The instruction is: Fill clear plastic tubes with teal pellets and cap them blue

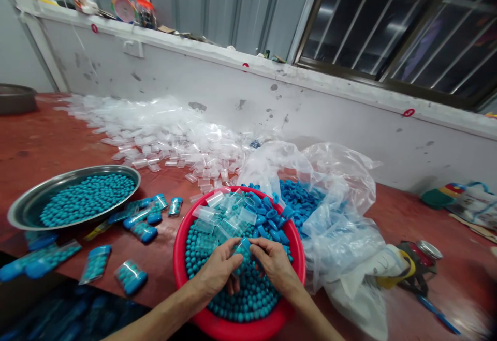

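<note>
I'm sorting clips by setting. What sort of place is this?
Probably a small workshop, judging by the heap of clear plastic cases on the red worktop, the metal basin of turquoise balls, and the many blue caps in a plastic bag.

Over the red basin (180, 253), the left hand (218, 269) and right hand (275, 264) hide part of the small case (243, 247) from me. Far left of the basin, the edge crops a brown tub (15, 102); behind it, I see clear sleeves (155, 118) blurring together; lower left, blue shapes (73, 312) sit too dim to identify.
</note>
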Tool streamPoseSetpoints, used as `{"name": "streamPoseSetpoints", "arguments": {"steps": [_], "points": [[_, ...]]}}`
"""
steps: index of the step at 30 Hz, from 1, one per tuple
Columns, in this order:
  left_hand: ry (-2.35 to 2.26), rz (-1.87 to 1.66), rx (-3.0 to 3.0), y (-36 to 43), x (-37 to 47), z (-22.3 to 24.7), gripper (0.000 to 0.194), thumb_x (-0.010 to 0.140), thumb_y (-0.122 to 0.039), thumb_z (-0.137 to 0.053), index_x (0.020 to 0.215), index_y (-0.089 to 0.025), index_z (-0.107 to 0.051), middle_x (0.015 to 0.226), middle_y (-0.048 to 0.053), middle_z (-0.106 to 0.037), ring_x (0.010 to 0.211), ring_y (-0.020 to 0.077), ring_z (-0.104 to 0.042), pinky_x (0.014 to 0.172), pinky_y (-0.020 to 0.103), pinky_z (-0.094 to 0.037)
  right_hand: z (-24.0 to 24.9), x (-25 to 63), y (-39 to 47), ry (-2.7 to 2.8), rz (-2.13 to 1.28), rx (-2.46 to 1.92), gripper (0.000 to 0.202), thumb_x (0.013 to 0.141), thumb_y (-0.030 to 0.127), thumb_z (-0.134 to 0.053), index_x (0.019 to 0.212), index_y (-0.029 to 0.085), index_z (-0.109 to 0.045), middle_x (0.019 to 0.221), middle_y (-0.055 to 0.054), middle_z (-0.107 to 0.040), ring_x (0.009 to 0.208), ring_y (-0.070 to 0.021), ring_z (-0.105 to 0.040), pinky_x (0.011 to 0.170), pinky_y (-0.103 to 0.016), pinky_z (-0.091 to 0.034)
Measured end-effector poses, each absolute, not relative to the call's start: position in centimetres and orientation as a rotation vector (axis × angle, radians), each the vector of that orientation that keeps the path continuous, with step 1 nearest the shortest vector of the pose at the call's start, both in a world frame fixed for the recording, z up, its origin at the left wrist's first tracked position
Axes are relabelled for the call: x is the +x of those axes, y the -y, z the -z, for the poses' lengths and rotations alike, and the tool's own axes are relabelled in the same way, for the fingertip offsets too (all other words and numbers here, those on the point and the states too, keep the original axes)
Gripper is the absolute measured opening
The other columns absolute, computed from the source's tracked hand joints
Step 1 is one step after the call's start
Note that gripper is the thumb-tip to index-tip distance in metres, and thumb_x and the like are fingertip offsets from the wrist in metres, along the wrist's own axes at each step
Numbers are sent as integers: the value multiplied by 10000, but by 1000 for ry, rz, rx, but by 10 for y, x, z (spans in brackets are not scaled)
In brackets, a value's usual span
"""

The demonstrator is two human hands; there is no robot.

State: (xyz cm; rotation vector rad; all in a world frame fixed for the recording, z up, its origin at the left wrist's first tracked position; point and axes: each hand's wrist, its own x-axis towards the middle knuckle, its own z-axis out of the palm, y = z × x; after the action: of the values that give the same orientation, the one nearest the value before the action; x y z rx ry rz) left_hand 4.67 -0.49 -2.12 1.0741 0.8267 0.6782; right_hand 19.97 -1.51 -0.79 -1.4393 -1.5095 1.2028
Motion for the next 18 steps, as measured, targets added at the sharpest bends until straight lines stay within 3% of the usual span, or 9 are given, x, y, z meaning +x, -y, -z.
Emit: {"name": "streamPoseSetpoints", "arguments": {"steps": [4,10,15,18], "points": [[-873,-708,1045,6,48,18,694,646,-443,-560,1199,-112,-304,538,-55,-535,321,77,-484,295,156,-349,8,200,18,1606,-1184,-1387,326,817,406,-435,962,197,-638,548,23,-454,445,-95,-417,381,-186,-358],[-934,-740,1082,7,47,13,590,671,-418,-530,1154,-130,-350,501,-81,-485,282,59,-435,266,143,-300,-5,201,16,1811,-1167,-1226,314,824,419,-441,814,182,-647,584,39,-417,507,-79,-337,465,-188,-314],[-893,-740,1105,6,47,15,687,690,-421,-528,1260,-134,-273,564,-55,-531,294,54,-445,275,148,-307,0,208,14,1608,-1425,-1286,360,790,483,-468,834,170,-639,521,59,-363,422,-58,-254,384,-189,-210],[-858,-723,1109,5,47,18,730,671,-457,-548,1265,-118,-294,563,-48,-532,291,50,-435,274,148,-286,3,212,15,1603,-1414,-1301,348,788,476,-479,818,168,-638,515,61,-348,424,-58,-243,385,-191,-193]]}}
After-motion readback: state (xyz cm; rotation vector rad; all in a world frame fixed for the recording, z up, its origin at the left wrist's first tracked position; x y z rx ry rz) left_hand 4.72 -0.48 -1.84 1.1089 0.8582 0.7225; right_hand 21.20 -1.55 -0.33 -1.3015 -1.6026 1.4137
